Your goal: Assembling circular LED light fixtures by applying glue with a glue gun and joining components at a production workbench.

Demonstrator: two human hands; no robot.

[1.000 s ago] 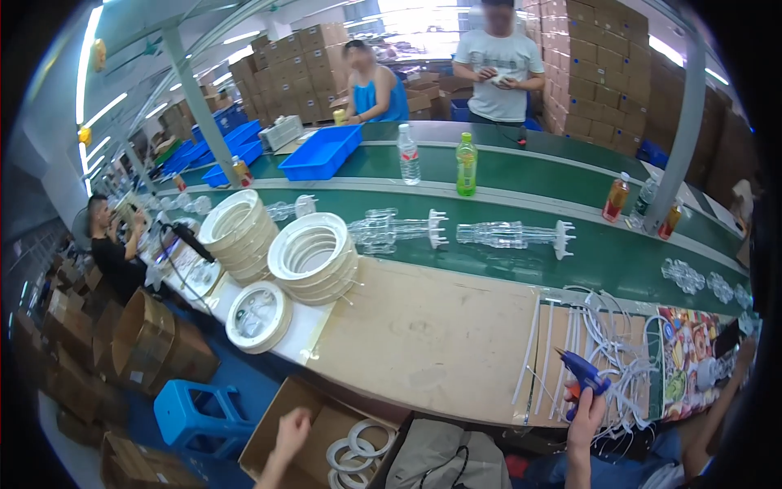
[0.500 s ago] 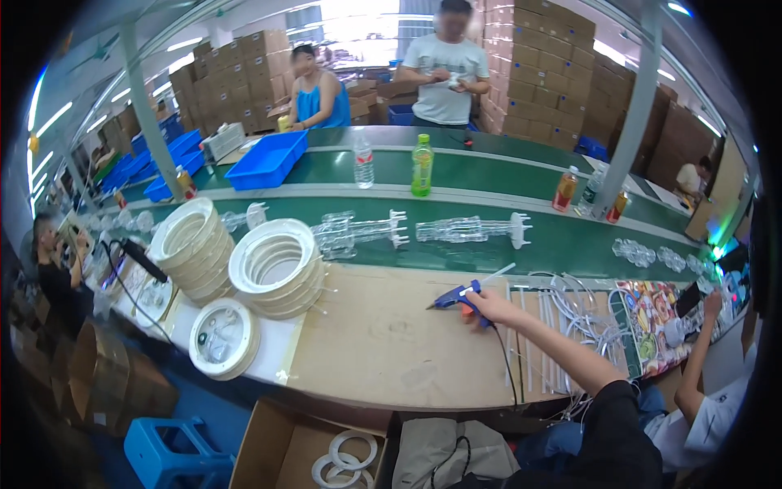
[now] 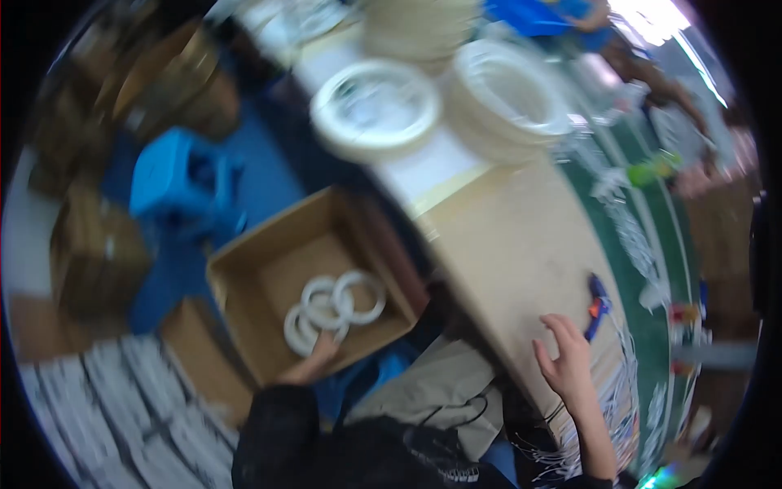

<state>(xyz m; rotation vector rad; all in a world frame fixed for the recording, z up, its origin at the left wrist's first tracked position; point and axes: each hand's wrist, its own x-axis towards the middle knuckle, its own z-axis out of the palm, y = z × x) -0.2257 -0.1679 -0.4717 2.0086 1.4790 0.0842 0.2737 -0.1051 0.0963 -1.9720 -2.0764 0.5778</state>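
1. Lying just ahead of the left hand's [image 3: 318, 363] fingers, overlapping white rings [image 3: 337, 301] sit in the cardboard box [image 3: 261, 285]; blur hides whether these fingers pinch one.
2. The right hand's [image 3: 568, 359] fingers, spread and empty, are farther off.
3. Right of those lies the glue gun [image 3: 599, 308] (long axis running roughly away), untouched.

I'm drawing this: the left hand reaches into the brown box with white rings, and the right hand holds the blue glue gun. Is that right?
Not quite: the head view shows the right hand empty and the blue glue gun lying on the table beside it. The rest fits.
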